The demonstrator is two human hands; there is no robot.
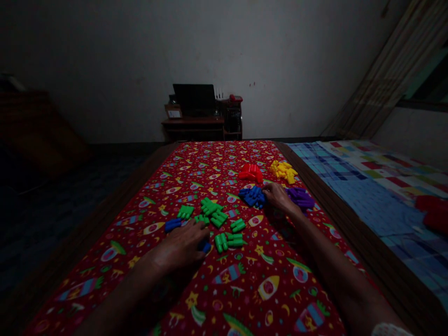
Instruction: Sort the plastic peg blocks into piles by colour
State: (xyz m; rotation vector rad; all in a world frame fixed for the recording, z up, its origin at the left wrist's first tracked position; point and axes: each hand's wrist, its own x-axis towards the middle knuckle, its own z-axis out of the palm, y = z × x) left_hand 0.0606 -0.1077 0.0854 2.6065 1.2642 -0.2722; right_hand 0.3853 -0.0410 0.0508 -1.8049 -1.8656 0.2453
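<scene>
My left hand (187, 242) is low over the cloth, its fingers curled around a blue plastic toy block (205, 246) that shows between thumb and fingers. Another blue block (172, 225) lies just left of the fingertips. Several green blocks (219, 218) are scattered beyond and to the right of this hand. My right hand (277, 195) touches the right edge of a pile of blue blocks (252, 196) with its fingers pinched together. Whatever those fingers hold is hidden. A heap of purple blocks (301, 198) sits right behind that hand.
Red blocks (251, 172) and yellow blocks (283, 171) form separate piles farther back. Everything lies on a red patterned cloth (147, 275). Right of it is a bed with a blue checked cover (336, 177). At the wall, a desk (194, 122) bears a dark screen (195, 98).
</scene>
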